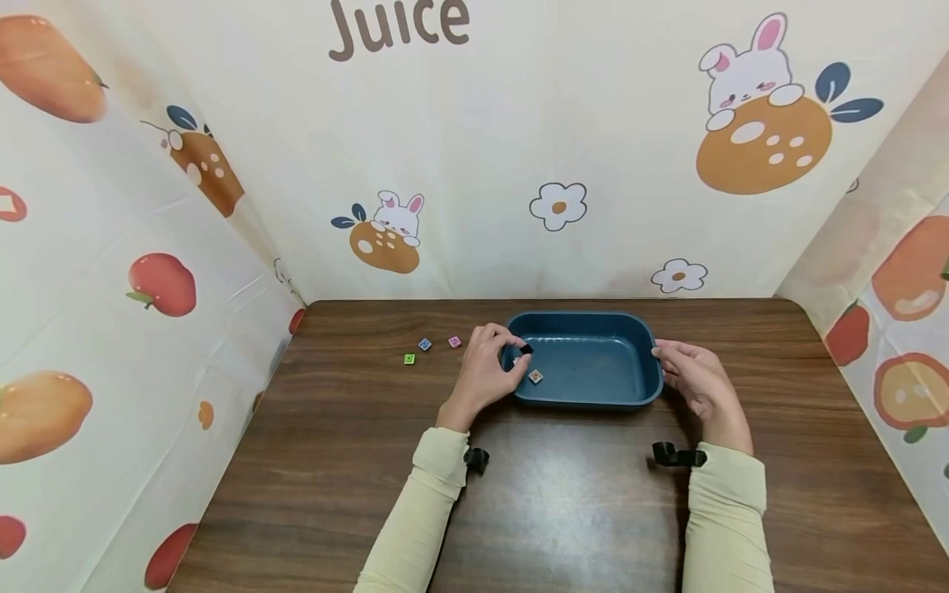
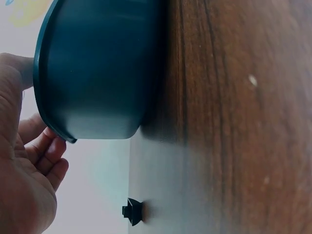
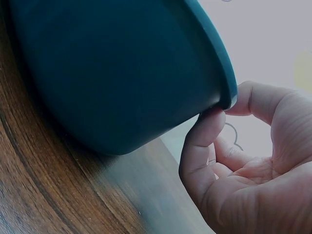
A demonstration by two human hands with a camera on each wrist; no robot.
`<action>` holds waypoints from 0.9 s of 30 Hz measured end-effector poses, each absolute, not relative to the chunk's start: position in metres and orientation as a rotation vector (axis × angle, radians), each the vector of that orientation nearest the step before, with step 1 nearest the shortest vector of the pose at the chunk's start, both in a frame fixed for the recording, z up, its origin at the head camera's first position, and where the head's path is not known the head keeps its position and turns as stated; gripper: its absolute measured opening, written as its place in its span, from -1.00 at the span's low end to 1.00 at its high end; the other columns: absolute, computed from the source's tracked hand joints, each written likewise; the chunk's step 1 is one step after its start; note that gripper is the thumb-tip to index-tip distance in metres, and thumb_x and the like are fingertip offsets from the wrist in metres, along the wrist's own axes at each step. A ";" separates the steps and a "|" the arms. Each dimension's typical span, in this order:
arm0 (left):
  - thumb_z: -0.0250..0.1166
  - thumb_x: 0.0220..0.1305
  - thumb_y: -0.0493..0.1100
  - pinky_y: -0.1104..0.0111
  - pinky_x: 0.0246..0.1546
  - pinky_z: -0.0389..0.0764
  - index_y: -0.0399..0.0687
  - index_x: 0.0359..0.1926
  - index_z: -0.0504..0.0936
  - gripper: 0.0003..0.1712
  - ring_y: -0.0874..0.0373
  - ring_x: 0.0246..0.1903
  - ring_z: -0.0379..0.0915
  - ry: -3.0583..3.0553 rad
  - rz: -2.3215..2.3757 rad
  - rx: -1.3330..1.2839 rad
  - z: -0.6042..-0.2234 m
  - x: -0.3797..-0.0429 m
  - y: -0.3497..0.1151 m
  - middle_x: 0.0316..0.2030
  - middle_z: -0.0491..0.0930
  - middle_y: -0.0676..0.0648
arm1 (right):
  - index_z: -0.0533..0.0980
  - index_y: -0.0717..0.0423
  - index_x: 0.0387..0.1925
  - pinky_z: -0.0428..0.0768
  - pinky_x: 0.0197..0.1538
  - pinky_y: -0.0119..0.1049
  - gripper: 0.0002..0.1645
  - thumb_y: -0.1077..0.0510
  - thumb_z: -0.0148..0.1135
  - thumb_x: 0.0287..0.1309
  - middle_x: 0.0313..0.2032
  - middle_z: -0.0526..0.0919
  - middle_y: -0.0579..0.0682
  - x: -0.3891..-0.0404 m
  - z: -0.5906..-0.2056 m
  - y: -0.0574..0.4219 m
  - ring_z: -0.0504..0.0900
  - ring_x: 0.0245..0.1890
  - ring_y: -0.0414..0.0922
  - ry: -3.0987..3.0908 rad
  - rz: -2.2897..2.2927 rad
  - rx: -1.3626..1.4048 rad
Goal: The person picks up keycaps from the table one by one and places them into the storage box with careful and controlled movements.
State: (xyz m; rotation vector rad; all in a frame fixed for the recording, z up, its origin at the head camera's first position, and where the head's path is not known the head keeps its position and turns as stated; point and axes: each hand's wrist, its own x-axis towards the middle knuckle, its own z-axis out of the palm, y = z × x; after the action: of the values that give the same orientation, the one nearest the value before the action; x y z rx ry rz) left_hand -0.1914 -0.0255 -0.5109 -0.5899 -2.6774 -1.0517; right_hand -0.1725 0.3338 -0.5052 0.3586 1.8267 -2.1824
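Observation:
Between thumb and fingertips, my left hand [image 1: 489, 362] pinches a small black piece [image 1: 526, 349] over the left end of a dark blue tray [image 1: 586, 404]. Inside the tray lies a small pale square piece [image 1: 535, 376] with a brownish centre; a whitish bit [image 1: 516, 361] beside the hand is mostly hidden. My right hand [image 1: 697, 379] grips the tray's right rim, thumb above and a bent finger beneath it in the right wrist view. The left wrist view shows the tray's outer wall [image 2: 97, 73] next to the left hand [image 2: 24, 161]; the black piece is hidden there.
Left of the tray, a pink square piece [image 1: 455, 342], a blue one [image 1: 425, 344] and a green one [image 1: 409, 359] lie on the brown wooden table [image 1: 334, 461]. Printed cloth [image 1: 474, 148] hangs behind the table and along both sides.

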 end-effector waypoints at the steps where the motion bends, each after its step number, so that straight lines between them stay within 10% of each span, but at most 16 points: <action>1: 0.42 0.38 0.04 0.09 0.14 0.56 0.00 -0.03 0.80 -0.71 0.01 0.10 0.43 -2.678 -1.052 -0.590 -0.511 -0.191 -0.026 -0.02 0.62 -0.03 | 0.73 -0.20 -0.28 0.70 -0.16 -0.50 -0.75 0.20 0.25 0.47 -0.28 0.77 -0.33 -0.173 -0.505 0.333 0.70 -0.28 -0.39 1.827 -2.182 0.357; 27: 0.44 0.35 0.02 -0.08 0.21 0.48 -0.14 0.07 0.76 -0.60 -0.10 0.13 0.38 -2.673 -1.103 -0.327 -0.517 -0.196 -0.079 0.05 0.59 -0.19 | 0.74 -0.27 -0.29 0.70 -0.17 -0.49 -0.73 0.17 0.25 0.47 -0.29 0.76 -0.33 -0.171 -0.504 0.334 0.67 -0.31 -0.38 1.867 -2.157 0.348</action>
State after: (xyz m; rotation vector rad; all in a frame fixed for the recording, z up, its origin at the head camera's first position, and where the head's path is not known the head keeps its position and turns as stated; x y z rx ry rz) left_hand -0.1956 -0.0791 -0.5171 -0.3274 -2.6732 -1.1034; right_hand -0.1709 0.3341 -0.5039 0.3475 1.8675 -2.1568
